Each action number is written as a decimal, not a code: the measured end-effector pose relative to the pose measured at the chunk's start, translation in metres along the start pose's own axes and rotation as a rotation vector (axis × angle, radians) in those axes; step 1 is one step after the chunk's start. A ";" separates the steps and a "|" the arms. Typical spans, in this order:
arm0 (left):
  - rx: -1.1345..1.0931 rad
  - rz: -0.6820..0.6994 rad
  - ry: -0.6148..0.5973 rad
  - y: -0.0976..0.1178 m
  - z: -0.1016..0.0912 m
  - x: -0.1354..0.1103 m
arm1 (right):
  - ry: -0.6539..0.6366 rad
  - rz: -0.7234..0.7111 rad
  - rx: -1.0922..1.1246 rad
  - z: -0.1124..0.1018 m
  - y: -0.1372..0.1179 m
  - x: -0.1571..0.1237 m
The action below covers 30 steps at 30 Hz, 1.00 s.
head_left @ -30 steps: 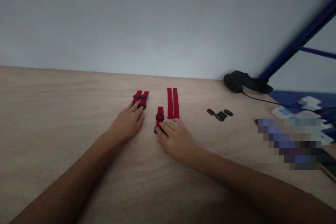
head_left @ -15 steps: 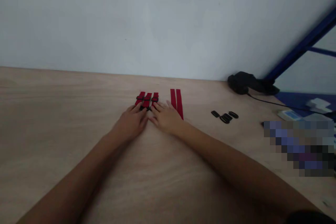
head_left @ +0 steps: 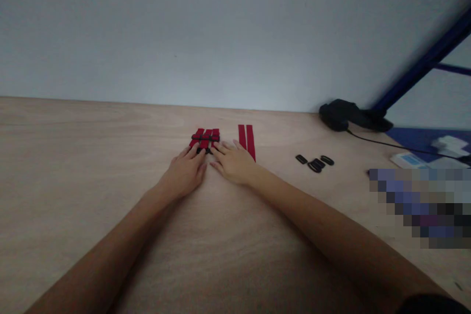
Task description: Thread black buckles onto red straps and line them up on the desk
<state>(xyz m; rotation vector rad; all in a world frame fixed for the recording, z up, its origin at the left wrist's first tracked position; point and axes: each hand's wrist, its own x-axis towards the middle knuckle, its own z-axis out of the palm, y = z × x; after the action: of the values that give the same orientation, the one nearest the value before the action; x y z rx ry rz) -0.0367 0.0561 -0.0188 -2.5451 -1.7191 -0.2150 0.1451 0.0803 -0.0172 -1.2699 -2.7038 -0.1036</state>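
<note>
Three red webbing straps (head_left: 205, 143) with black slide buckles (head_left: 206, 137) lie side by side on the wooden table. Fingertips of my left hand (head_left: 185, 169) rest on the near ends of the left and middle straps, fingers stretched out. My right hand (head_left: 233, 162) lies flat, its fingers spread, with fingertips at the near end of the rightmost strap. Dark parts show at the near ends, partly hidden by my fingers. Beyond my right hand are two plain red straps (head_left: 247, 137), their near ends partly covered by the hand.
Several loose black buckles (head_left: 315, 164) lie on the table (head_left: 91, 157) to the right. Farther right sit a black object with a cable (head_left: 342, 115) and a white box (head_left: 406, 160). A pale wall (head_left: 221, 34) stands along the back edge.
The rightmost buckled strap has shifted slightly left, closer to the other two, so the buckles now line up nearly touching. Both hands stay almost in place.
</note>
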 end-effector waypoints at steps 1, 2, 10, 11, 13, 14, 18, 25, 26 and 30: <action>-0.002 -0.014 -0.008 0.001 0.000 0.000 | -0.003 0.004 0.005 0.000 0.000 0.000; -0.007 -0.023 -0.012 0.001 0.000 0.001 | -0.005 0.008 0.012 0.000 0.000 0.000; -0.079 0.004 0.108 -0.008 -0.006 0.004 | 0.061 0.082 0.057 -0.012 0.012 -0.017; -0.077 -0.006 0.118 -0.008 -0.007 0.004 | 0.066 0.094 0.058 -0.016 0.015 -0.024; -0.080 -0.016 0.131 -0.004 -0.009 0.002 | 0.069 0.138 0.052 -0.023 0.020 -0.041; -0.090 -0.009 0.134 -0.001 -0.010 0.001 | 0.064 0.161 0.045 -0.026 0.022 -0.050; -0.178 0.064 0.137 0.015 -0.014 -0.004 | -0.059 0.190 0.052 -0.031 0.024 -0.090; -0.332 0.171 0.119 0.033 -0.016 -0.011 | -0.101 0.381 -0.054 -0.049 0.027 -0.131; -0.349 0.186 0.112 0.035 -0.016 -0.011 | -0.114 0.440 -0.095 -0.054 0.028 -0.134; -0.419 0.260 0.066 0.041 -0.017 -0.012 | -0.183 0.612 -0.180 -0.062 0.030 -0.141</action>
<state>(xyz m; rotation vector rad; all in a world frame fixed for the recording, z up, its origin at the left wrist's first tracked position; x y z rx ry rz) -0.0042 0.0270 -0.0023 -2.9734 -1.4220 -0.7007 0.2638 -0.0157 0.0207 -2.1907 -2.3447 -0.1652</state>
